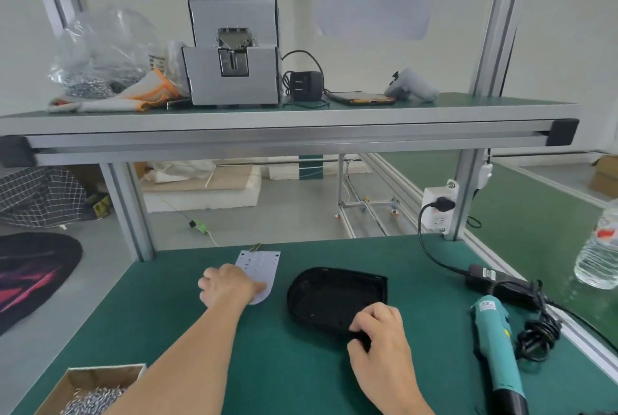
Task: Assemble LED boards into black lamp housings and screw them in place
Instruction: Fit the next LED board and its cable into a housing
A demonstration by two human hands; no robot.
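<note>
A white LED board (259,267) lies flat on the green mat, rounded end toward me. My left hand (227,286) rests on its near left part, thumb lying across the board. To the right sits an empty black lamp housing (331,294), open side up. My right hand (379,331) grips the housing's near right rim with curled fingers. A teal electric screwdriver (495,347) lies on the mat at the right, untouched.
A cardboard box of screws (97,394) stands at the near left corner. The screwdriver's black adapter and coiled cable (535,331) lie at the right, a water bottle (598,254) beyond. The upper shelf (287,117) holds a screw feeder (234,56), bagged screws, a phone.
</note>
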